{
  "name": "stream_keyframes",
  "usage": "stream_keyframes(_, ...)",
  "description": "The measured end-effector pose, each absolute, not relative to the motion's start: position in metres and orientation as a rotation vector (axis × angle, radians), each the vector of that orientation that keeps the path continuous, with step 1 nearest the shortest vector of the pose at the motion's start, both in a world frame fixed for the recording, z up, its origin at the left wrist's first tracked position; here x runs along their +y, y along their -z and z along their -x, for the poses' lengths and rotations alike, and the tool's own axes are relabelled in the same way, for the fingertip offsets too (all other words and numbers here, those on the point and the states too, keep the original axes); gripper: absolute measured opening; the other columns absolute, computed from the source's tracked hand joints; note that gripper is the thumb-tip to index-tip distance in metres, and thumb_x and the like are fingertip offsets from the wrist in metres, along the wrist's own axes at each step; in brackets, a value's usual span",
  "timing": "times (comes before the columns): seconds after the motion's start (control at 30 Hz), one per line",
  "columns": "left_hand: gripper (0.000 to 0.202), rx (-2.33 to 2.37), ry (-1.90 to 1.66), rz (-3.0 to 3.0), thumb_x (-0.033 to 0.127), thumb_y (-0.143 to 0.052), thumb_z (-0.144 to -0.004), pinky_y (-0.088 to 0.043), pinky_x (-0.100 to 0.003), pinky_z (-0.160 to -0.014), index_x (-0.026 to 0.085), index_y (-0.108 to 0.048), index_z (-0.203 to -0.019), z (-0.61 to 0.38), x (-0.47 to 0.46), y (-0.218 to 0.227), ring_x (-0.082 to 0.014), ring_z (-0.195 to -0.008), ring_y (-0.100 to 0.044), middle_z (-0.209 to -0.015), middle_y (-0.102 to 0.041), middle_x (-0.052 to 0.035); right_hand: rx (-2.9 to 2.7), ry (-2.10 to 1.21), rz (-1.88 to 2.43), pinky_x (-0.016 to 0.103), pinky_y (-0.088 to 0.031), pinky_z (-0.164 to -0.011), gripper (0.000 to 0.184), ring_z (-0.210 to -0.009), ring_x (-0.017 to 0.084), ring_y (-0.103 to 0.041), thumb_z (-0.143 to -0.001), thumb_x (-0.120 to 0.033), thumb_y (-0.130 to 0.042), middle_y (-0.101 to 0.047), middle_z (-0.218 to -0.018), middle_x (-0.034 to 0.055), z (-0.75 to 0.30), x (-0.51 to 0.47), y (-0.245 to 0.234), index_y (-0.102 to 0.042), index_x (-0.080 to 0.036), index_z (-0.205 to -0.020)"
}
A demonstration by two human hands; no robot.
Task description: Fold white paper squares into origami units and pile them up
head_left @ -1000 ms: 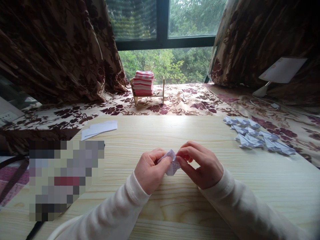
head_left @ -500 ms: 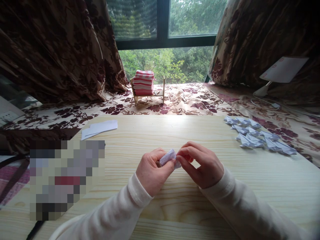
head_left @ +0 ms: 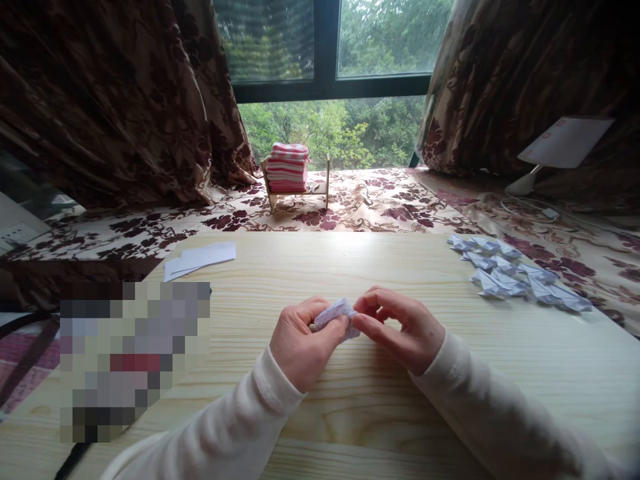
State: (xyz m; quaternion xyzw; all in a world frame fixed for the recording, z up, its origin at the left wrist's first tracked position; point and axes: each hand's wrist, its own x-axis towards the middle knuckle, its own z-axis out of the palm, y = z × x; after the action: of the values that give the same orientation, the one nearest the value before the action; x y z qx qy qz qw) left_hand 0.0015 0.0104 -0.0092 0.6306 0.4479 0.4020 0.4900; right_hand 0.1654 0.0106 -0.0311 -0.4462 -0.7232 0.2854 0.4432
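My left hand (head_left: 303,341) and my right hand (head_left: 400,327) meet over the middle of a pale wooden table (head_left: 350,413). Both pinch one small folded piece of white paper (head_left: 336,313) between thumbs and fingertips. The paper is held just above the tabletop, and most of it is hidden by my fingers. Both arms wear cream sleeves.
A heap of several folded paper pieces (head_left: 515,273) lies at the table's far right. Flat white sheets (head_left: 200,259) rest at the far left edge. A blurred patch covers the left of the table. Beyond stand a small wooden rack with striped cloth (head_left: 287,170), flowered curtains and a white lamp (head_left: 550,150).
The paper has been folded smaller and flatter between my fingertips. My right hand has shifted slightly lower and its fingers have closed in on the paper.
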Motion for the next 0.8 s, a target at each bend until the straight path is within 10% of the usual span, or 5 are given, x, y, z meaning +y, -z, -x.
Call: stream_keyframes(0.8,0.017,1.082,-0.8,-1.37,0.024,-0.06,-0.067,-0.029,-0.023,-0.049,0.011,-0.062,-0.057,-0.0045,0.01,0.0049,-0.0094,-0.051,-0.039,-0.05,-0.046,0.0017,-1.956,-0.576,0.895,0.026,-0.042,-0.053,0.018,-0.059,0.012,-0.049,-0.086,-0.018,-0.047,-0.053,-0.066,0.0021,-0.1684,0.0119,0.0248,-0.055,-0.017,-0.071)
